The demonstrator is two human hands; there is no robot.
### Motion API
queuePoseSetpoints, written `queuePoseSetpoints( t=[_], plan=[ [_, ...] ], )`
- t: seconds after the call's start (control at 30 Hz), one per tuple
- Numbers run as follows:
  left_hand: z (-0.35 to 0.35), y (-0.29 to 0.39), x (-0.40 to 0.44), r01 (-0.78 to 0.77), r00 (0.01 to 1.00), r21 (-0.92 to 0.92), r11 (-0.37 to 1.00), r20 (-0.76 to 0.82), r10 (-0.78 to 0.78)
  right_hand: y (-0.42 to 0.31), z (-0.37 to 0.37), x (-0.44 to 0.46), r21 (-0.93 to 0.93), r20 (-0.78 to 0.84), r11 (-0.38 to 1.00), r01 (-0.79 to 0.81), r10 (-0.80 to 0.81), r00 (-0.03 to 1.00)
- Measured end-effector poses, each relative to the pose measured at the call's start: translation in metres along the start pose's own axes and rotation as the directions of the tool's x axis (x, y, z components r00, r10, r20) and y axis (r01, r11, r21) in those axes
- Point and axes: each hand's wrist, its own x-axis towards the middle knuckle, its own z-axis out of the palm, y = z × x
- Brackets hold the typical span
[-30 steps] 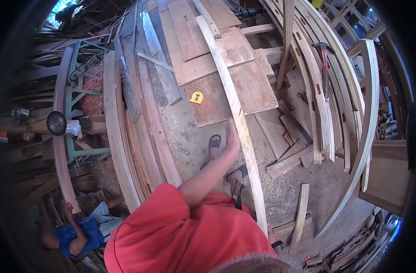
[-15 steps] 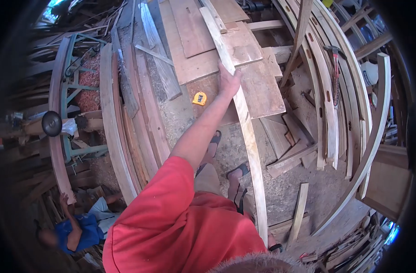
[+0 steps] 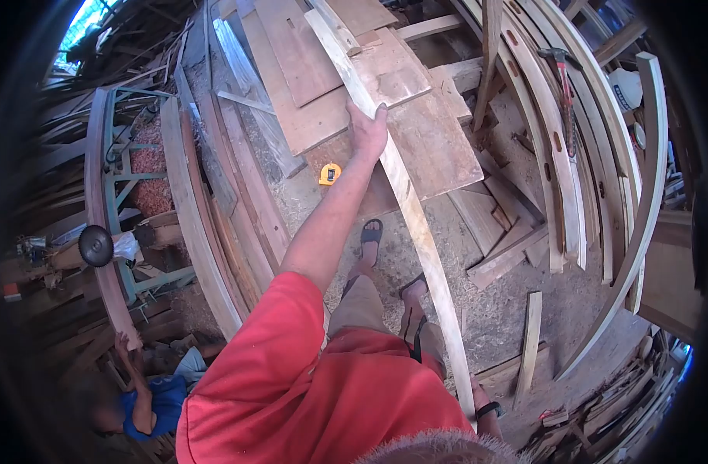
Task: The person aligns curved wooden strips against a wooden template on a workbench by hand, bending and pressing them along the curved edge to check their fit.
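A long, pale wooden strip (image 3: 420, 224) runs from the stacked boards down past my right side. My left hand (image 3: 367, 133) is wrapped round it near its far part, thumb over the edge, above the front of the stack. At the bottom, my right hand (image 3: 480, 398), with a black band at the wrist, grips the strip near its rear end; most of its fingers are hidden. A yellow tape measure (image 3: 330, 174) lies on the lower board, left of my left forearm. Under the strip are the flat plywood boards (image 3: 439, 155).
Long planks (image 3: 203, 224) stand along the left. Curved timbers (image 3: 536, 155) with slots line the right, where a red-handled hammer (image 3: 564, 93) rests. A short wooden stick (image 3: 529, 348) is at lower right. Another person in a blue shirt (image 3: 160, 406) touches a beam at lower left.
The view has shifted, so the boards and tape measure sit further left. My feet show more fully, and more of my right hand has come into view. Both hands stay on the strip.
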Motion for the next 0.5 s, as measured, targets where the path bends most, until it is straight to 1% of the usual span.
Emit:
queuePoseSetpoints(
  t=[0.03,0.07,0.13,0.23,0.37,0.43,0.5],
  plan=[
    [0.000,0.000,0.002,-0.014,1.000,0.008,1.000,-0.023,0.014,-0.007,0.006,-0.006,0.047,-0.023,0.997,0.053,-0.051,0.998],
    [-0.001,0.001,0.004,-0.014,1.000,0.008,1.000,-0.025,0.014,-0.013,0.009,-0.013,0.046,-0.024,0.998,0.054,-0.053,0.998],
    [-0.003,0.009,0.008,0.038,0.999,0.035,0.999,-0.005,-0.038,-0.053,0.014,-0.048,0.104,0.110,0.994,0.018,-0.030,0.993],
    [-0.002,0.006,0.016,0.003,1.000,0.018,1.000,-0.009,-0.002,-0.065,0.019,-0.054,0.129,0.099,0.992,0.005,-0.018,0.995],
    [-0.003,0.008,0.021,0.029,1.000,0.033,0.999,0.003,-0.029,-0.064,0.019,-0.043,0.109,0.113,0.994,0.011,-0.023,0.993],
    [-0.001,0.004,0.024,0.003,1.000,0.037,0.999,-0.011,-0.003,-0.071,0.023,-0.047,0.071,0.007,0.997,0.014,-0.014,1.000],
    [0.000,0.003,0.026,0.017,1.000,0.042,0.999,-0.008,-0.017,-0.076,0.021,-0.048,0.064,0.017,0.998,-0.012,0.011,1.000]
  ],
)
